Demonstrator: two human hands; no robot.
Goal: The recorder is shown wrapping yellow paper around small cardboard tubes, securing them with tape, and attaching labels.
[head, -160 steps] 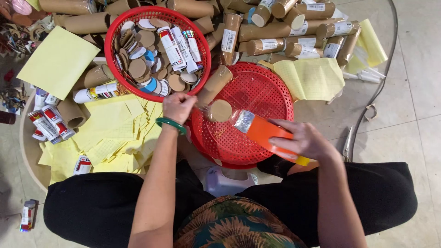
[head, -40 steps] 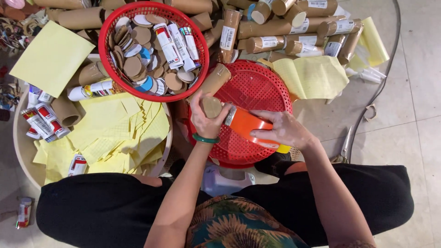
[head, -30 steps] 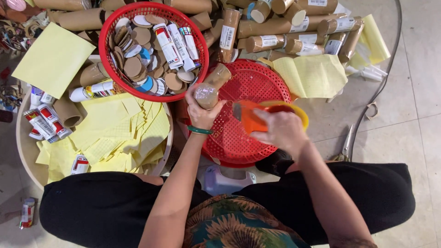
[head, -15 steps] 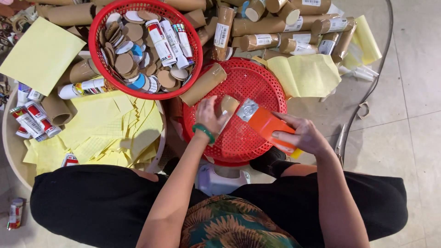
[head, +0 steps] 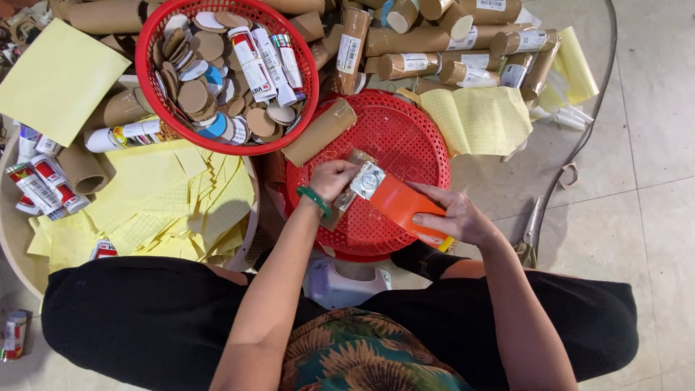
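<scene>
Gripping orange tape dispenser (head: 402, 205), right hand (head: 452, 216); left hand (head: 334, 179) holding cardboard tube (head: 346, 190).

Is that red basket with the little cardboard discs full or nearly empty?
Fairly full. The red basket is heaped with cardboard discs and a few small tubes, hiding its bottom.

Pale tiled floor (head: 651, 217), evenly lit

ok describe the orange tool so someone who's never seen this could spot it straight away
Find the flat red mesh tray at the centre. Over its near edge, the right hand holds an orange tool with a silver metal head, against the cardboard piece in the left hand. It is the only bright orange thing there.
</scene>
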